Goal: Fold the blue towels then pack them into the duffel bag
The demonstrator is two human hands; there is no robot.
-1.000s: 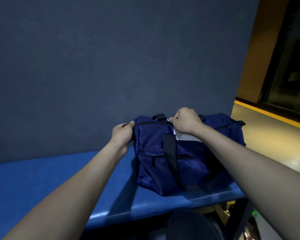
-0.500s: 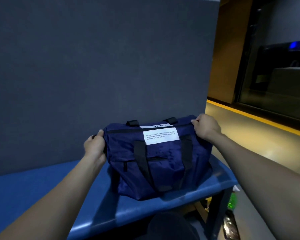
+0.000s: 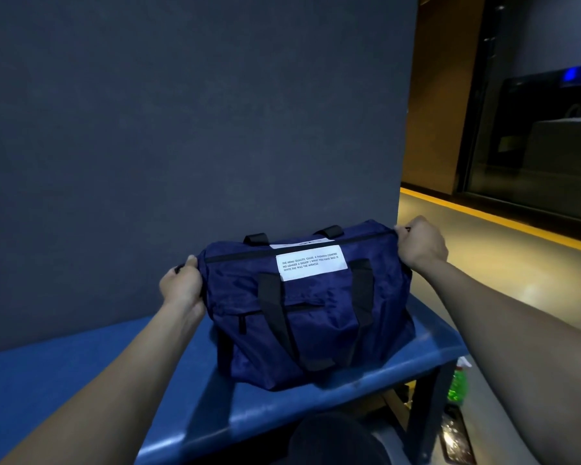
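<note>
Currently a navy-blue nylon duffel bag point(image 3: 311, 310) is sitting upright on the smooth blue tabletop point(image 3: 81, 374), close to its right end, backed by a dark grey felt-like wall panel point(image 3: 182, 129). Its fabric is looking slick and lightly creased; black webbing straps point(image 3: 275, 313) are running down the front, and a white rectangular label with small black print point(image 3: 311, 262) is lying just under the black top zipper point(image 3: 299, 250). A short zipped pocket is showing low on the front.

The left hand point(image 3: 183, 286) is curling round the bag's left end, gripping it. The right hand point(image 3: 421, 243) is closing in a fist on the right end at the zipper line, pinching something small there; what exactly, cannot tell.

Compared with half a second ago, the right hand is sitting slightly farther out along the zipper line, and the top is lying flat and closed. The left grip is unchanged.

A green translucent plastic bottle point(image 3: 457, 385) is standing on the floor beside the table leg.
</note>
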